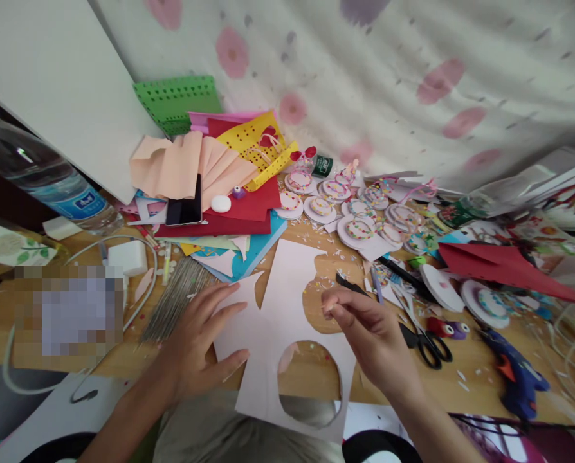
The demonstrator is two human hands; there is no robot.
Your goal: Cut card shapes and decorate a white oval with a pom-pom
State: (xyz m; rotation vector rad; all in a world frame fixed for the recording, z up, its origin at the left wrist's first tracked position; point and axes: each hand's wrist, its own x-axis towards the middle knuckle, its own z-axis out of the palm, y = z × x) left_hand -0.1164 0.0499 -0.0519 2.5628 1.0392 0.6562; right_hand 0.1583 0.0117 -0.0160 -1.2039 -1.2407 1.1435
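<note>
At the far left a water bottle (41, 177) lies on its side near the counter (465, 379) edge. Next, the left hand (198, 350) is spread flat, fingers wide, pressing the white paper sheet (278, 308), which lies before the person and has round holes already cut out. The right hand (369, 328) hovers over the sheet with fingertips pinched narrow, perhaps on a small scrap; I cannot tell for sure. Black scissors (425, 344) rest just beside it, a blue glue gun (516, 379) further right. It looks like a pause between cuts; the next move calls for steady holding of the sheet.
</note>
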